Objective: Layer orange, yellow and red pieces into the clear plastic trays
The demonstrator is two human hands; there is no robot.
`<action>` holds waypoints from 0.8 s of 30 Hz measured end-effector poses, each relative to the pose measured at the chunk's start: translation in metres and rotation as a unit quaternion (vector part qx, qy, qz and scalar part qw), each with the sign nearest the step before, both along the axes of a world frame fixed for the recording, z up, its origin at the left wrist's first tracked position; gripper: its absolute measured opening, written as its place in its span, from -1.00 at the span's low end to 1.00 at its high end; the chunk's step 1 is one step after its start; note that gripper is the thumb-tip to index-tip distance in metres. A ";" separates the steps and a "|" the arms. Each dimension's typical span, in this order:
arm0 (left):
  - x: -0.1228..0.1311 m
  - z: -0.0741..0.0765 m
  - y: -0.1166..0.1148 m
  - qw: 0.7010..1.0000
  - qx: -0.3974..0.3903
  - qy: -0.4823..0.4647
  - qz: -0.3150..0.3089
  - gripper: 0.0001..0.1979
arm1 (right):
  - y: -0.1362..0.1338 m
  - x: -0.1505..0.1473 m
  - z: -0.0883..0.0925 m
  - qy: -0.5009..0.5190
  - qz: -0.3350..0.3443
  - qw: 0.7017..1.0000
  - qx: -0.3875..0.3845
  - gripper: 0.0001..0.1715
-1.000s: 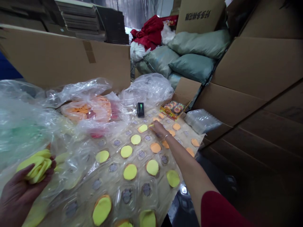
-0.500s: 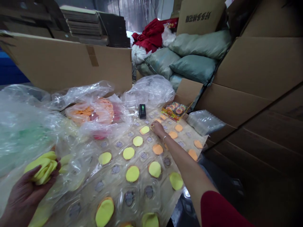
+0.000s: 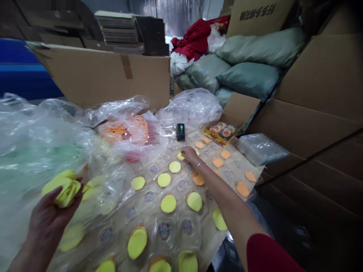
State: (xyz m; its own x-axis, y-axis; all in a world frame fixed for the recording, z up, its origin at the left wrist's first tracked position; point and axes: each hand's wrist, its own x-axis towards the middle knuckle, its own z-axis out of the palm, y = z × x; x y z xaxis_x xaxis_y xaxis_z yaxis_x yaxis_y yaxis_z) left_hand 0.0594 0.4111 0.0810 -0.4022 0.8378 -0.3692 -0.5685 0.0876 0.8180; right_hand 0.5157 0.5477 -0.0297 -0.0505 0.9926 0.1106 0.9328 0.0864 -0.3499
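Observation:
My left hand [image 3: 55,211] is closed around a loose stack of thin, soft yellow discs [image 3: 65,190], held above the plastic at the left. Farther off, my right hand [image 3: 189,155] reaches down with bent fingers to a yellow disc [image 3: 180,155] in the far rows; its fingertips are partly hidden. Just beyond that hand another yellow disc [image 3: 197,152] shows. Rows of clear plastic trays cover the table, some with a yellow disc [image 3: 168,203] over an orange one, some with only an orange disc [image 3: 217,162]. Other trays show a greyish piece [image 3: 164,230].
Clear plastic bags [image 3: 124,130] with orange and pink pieces lie at the back left. A black tape dispenser [image 3: 180,132] stands at the back. An open display box [image 3: 221,132] and stacked clear trays [image 3: 261,149] sit at the far right. Large cartons [image 3: 320,83] rise beyond.
The view has turned left. My right hand has moved left to a neighbouring yellow disc, and a yellow disc now lies just past it. My left hand keeps its stack.

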 end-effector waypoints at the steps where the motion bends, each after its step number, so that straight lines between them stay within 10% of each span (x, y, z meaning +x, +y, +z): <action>1: 0.003 0.006 -0.006 1.000 0.021 0.000 -0.005 -0.46 | -0.002 -0.002 0.002 0.005 0.002 1.000 0.006 -0.81; 6: 0.052 0.019 -0.036 0.994 0.054 -0.016 -0.097 -0.50 | -0.037 -0.045 0.028 0.134 0.049 0.987 0.067 -0.77; 13: 0.149 -0.028 -0.042 0.964 0.093 -0.054 -0.243 -0.41 | -0.153 -0.123 0.091 0.389 0.251 0.884 0.070 -0.79; 21: 0.193 -0.061 -0.052 0.946 0.005 -0.148 -0.289 -0.64 | -0.193 -0.105 0.076 0.349 0.168 0.922 -0.007 -0.40; 24: 0.204 -0.065 -0.058 0.935 -0.034 -0.155 -0.318 -0.67 | -0.207 -0.100 0.073 0.311 0.169 0.935 -0.005 -0.56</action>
